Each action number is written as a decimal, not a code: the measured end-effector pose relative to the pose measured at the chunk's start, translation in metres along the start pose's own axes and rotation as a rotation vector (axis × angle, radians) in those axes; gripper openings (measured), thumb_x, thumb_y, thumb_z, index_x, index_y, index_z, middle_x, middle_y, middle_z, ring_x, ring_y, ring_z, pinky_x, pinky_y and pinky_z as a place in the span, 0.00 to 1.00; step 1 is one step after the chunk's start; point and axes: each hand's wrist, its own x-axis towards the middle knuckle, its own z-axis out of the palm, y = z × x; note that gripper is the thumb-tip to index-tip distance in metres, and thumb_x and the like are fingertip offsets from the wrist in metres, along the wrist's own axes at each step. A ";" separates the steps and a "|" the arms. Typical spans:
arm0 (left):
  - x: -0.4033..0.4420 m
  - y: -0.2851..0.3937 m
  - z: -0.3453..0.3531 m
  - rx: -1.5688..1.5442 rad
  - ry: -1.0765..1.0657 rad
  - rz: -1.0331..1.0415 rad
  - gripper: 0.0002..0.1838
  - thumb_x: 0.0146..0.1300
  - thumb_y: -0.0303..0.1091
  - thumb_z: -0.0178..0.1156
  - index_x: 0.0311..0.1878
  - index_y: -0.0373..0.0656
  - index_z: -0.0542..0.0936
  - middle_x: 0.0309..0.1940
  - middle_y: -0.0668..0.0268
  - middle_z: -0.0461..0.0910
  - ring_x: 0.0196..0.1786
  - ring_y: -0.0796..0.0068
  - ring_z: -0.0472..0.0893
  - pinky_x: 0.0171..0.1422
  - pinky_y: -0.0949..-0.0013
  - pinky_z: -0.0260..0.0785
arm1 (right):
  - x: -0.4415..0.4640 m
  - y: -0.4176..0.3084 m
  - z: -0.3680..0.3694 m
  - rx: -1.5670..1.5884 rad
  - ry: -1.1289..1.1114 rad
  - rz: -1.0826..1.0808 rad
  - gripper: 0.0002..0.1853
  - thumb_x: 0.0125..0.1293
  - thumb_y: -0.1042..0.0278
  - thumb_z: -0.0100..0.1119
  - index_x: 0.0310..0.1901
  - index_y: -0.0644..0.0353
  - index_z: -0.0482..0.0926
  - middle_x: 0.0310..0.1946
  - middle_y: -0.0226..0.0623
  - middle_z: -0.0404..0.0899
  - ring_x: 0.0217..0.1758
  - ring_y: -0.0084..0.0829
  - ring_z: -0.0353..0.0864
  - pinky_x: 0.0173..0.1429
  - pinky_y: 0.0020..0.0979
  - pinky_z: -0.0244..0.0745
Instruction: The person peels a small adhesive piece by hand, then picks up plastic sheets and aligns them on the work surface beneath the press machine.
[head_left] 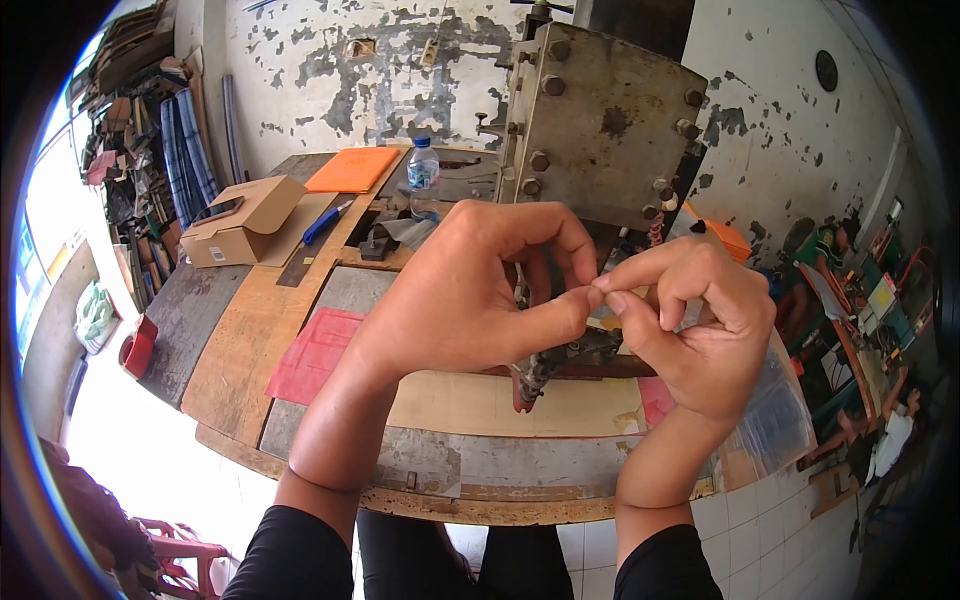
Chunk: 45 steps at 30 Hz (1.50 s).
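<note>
In the middle of the head view, my left hand (468, 288) and my right hand (705, 325) are raised over the workbench. Thumb and index finger of each are pinched together, and the fingertips of both hands meet. Whatever is between them, if anything, is too small to make out. Behind the hands stands a large metal machine (600, 125) with a bolted plate; its lower part is partly hidden by my fingers. Under my wrists lies a pale yellowish sheet (470, 403) on the bench. A red sheet (312, 352) lies beside my left forearm.
A water bottle (423, 178), an orange folder (352, 170), a blue cutter (325, 222) and a cardboard box (240, 225) with a phone (217, 210) on it occupy the back left of the workbench (225, 375). Other people are at the far right, one in a white shirt (890, 445).
</note>
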 end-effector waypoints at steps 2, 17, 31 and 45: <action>0.000 0.000 0.000 -0.006 -0.003 -0.012 0.07 0.63 0.30 0.73 0.39 0.38 0.85 0.32 0.72 0.86 0.30 0.87 0.81 0.32 0.78 0.70 | 0.000 -0.001 0.000 0.007 0.003 0.001 0.19 0.53 0.91 0.72 0.26 0.60 0.69 0.29 0.37 0.88 0.31 0.22 0.85 0.34 0.23 0.74; 0.002 -0.004 0.000 0.244 0.127 0.330 0.04 0.61 0.23 0.71 0.38 0.41 0.88 0.33 0.70 0.89 0.27 0.83 0.84 0.27 0.77 0.68 | -0.003 -0.003 0.001 0.084 0.054 0.172 0.21 0.60 0.85 0.74 0.27 0.55 0.67 0.34 0.38 0.91 0.29 0.11 0.73 0.30 0.18 0.63; -0.003 0.000 0.003 0.453 0.155 0.338 0.07 0.58 0.20 0.74 0.39 0.41 0.88 0.30 0.67 0.87 0.28 0.80 0.86 0.28 0.75 0.76 | -0.001 -0.002 0.000 -0.052 0.019 0.140 0.21 0.58 0.87 0.74 0.27 0.57 0.67 0.30 0.34 0.89 0.27 0.12 0.70 0.29 0.20 0.64; -0.004 -0.004 0.013 0.682 0.142 0.365 0.09 0.52 0.25 0.74 0.35 0.45 0.83 0.26 0.68 0.83 0.25 0.65 0.84 0.30 0.63 0.75 | -0.001 -0.006 0.002 -0.293 -0.119 0.079 0.19 0.54 0.88 0.74 0.29 0.59 0.70 0.21 0.31 0.74 0.23 0.28 0.77 0.30 0.30 0.71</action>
